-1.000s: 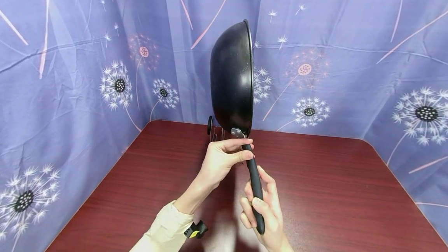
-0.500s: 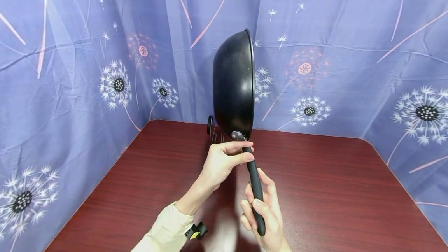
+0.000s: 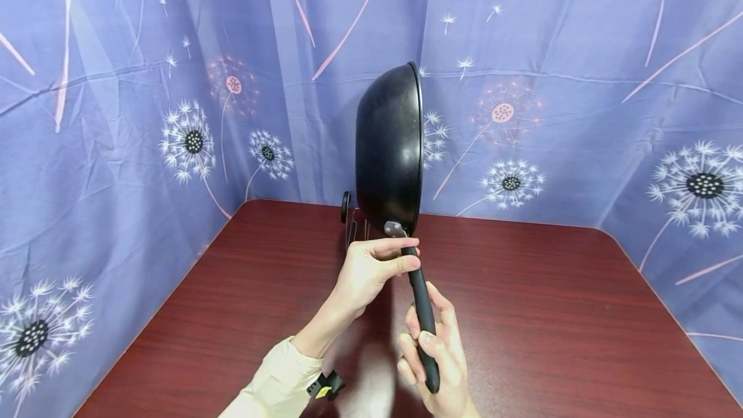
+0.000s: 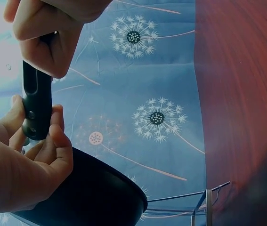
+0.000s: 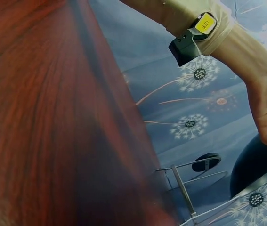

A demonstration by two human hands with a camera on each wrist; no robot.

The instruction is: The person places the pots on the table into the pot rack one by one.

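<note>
A black deep pan (image 3: 387, 147) is held on edge above the red-brown table (image 3: 551, 315), its open side facing right and its bottom facing left. The black handle (image 3: 422, 311) points down toward me. My left hand (image 3: 400, 255) grips the top of the handle just under the metal bracket. Lower down, my right hand (image 3: 415, 348) curls around the handle's end. In the left wrist view the handle (image 4: 36, 103) runs between the left hand (image 4: 34, 165) and the right hand (image 4: 53, 33), with the pan (image 4: 95, 197) below them.
A metal wire rack (image 3: 355, 228) with a black knob (image 3: 346, 206) stands on the table behind the pan; the rack (image 5: 185, 186) also shows in the right wrist view. Blue dandelion-print cloth (image 3: 580, 82) walls in the table at the back and both sides.
The pan has sunk a little lower and tilted slightly more upright. Both hands keep the same grip on the handle.
</note>
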